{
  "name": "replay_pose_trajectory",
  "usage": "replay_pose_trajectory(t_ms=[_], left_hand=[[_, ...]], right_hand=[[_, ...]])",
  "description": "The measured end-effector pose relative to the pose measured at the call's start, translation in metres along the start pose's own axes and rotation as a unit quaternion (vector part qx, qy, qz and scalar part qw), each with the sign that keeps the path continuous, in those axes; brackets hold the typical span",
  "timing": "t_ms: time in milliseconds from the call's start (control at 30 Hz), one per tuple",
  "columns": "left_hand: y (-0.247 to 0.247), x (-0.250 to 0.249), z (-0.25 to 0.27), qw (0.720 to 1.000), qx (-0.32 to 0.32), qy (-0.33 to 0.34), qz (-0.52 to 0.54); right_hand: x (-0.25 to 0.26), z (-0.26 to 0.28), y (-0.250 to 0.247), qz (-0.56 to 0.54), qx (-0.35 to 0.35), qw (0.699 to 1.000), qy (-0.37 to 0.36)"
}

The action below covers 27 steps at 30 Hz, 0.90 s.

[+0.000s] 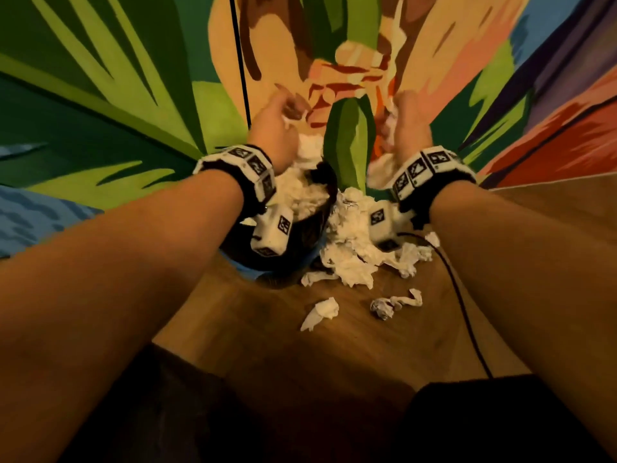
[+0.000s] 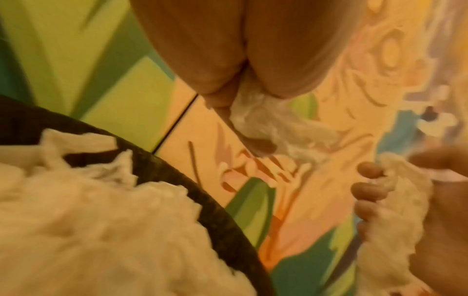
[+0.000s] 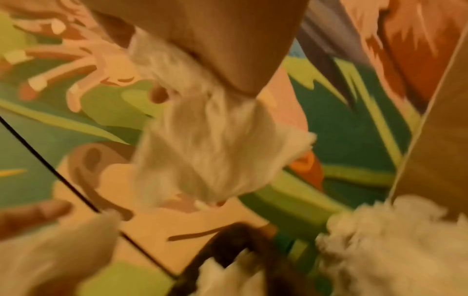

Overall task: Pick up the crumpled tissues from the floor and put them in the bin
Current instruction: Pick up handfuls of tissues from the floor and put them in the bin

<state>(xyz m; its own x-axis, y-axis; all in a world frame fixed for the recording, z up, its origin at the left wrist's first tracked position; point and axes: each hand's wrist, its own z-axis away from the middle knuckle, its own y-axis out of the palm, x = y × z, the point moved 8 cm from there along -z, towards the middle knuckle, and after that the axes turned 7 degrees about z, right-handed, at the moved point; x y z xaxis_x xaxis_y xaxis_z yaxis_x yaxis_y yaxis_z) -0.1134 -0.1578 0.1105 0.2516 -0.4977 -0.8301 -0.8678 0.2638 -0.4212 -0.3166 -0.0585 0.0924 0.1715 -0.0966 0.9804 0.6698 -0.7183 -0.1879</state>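
A dark round bin (image 1: 314,225) stands by the painted wall, heaped with white crumpled tissues (image 1: 300,192). My left hand (image 1: 283,115) is raised over the bin and grips a wad of tissue (image 2: 268,120). My right hand (image 1: 400,121) is raised to the right of the bin and grips a bigger wad of tissue (image 3: 207,144) that hangs from my fist. A pile of tissues (image 1: 354,242) lies on the wooden floor beside the bin. Two loose tissues (image 1: 322,312) (image 1: 394,304) lie nearer to me.
The colourful mural wall (image 1: 100,95) rises straight behind the bin. One black cable (image 1: 240,61) runs down the wall, and another cable (image 1: 464,305) trails over the wooden floor (image 1: 267,329) at the right. My knees fill the bottom of the head view.
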Motion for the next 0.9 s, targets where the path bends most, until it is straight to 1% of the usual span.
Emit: replay_pose_trajectory(t_ms=[33, 100, 133, 167, 233, 267, 333, 400, 433, 467, 533, 567, 600, 633, 667, 733, 800, 833, 900], left_hand=[[-0.011, 0.014, -0.004, 0.999, -0.025, -0.024, 0.003], [-0.029, 0.041, -0.002, 0.995, -0.071, -0.073, -0.009], [-0.036, 0.053, 0.002, 0.991, -0.089, -0.096, -0.012], [-0.038, 0.065, 0.008, 0.989, -0.091, -0.119, -0.011], [-0.029, 0.084, 0.018, 0.985, -0.053, -0.163, -0.006], [-0.022, 0.090, 0.023, 0.984, -0.021, -0.177, -0.007], [-0.008, 0.097, 0.033, 0.980, 0.048, -0.189, -0.034], [-0.003, 0.102, 0.041, 0.974, 0.098, -0.184, -0.092], [-0.003, 0.104, 0.044, 0.969, 0.117, -0.178, -0.127], [-0.004, 0.106, 0.047, 0.962, 0.134, -0.172, -0.162], [-0.004, 0.108, 0.050, 0.949, 0.166, -0.152, -0.222], [-0.001, 0.108, 0.050, 0.943, 0.184, -0.138, -0.243], [0.001, 0.108, 0.050, 0.937, 0.199, -0.128, -0.258], [0.002, 0.109, 0.050, 0.933, 0.211, -0.126, -0.263], [0.002, 0.110, 0.050, 0.932, 0.215, -0.130, -0.261], [-0.001, 0.112, 0.050, 0.927, 0.218, -0.135, -0.273], [0.000, 0.114, 0.054, 0.909, 0.243, -0.136, -0.311], [0.001, 0.115, 0.056, 0.901, 0.256, -0.137, -0.321], [0.005, 0.117, 0.059, 0.891, 0.271, -0.150, -0.331]], right_hand=[[-0.002, 0.001, 0.014, -0.047, 0.009, 0.999, 0.016], [-0.010, 0.005, 0.041, -0.091, 0.006, 0.995, 0.038], [-0.012, 0.010, 0.058, -0.099, 0.016, 0.995, 0.022], [-0.012, 0.017, 0.076, -0.084, 0.047, 0.995, -0.009], [-0.018, 0.033, 0.109, 0.030, 0.118, 0.991, -0.060], [-0.024, 0.041, 0.117, 0.093, 0.131, 0.984, -0.081], [-0.038, 0.050, 0.121, 0.163, 0.120, 0.973, -0.112], [-0.049, 0.053, 0.121, 0.219, 0.116, 0.960, -0.126], [-0.055, 0.053, 0.123, 0.264, 0.133, 0.946, -0.131], [-0.061, 0.054, 0.127, 0.316, 0.159, 0.925, -0.141], [-0.067, 0.056, 0.132, 0.402, 0.199, 0.875, -0.183], [-0.067, 0.058, 0.133, 0.418, 0.208, 0.860, -0.207], [-0.065, 0.060, 0.133, 0.419, 0.213, 0.854, -0.224], [-0.064, 0.062, 0.134, 0.421, 0.222, 0.848, -0.234], [-0.066, 0.064, 0.135, 0.433, 0.238, 0.836, -0.241], [-0.073, 0.070, 0.139, 0.490, 0.276, 0.788, -0.249], [-0.079, 0.075, 0.142, 0.547, 0.287, 0.743, -0.260], [-0.080, 0.077, 0.143, 0.565, 0.280, 0.729, -0.266], [-0.083, 0.075, 0.145, 0.591, 0.268, 0.714, -0.263]])
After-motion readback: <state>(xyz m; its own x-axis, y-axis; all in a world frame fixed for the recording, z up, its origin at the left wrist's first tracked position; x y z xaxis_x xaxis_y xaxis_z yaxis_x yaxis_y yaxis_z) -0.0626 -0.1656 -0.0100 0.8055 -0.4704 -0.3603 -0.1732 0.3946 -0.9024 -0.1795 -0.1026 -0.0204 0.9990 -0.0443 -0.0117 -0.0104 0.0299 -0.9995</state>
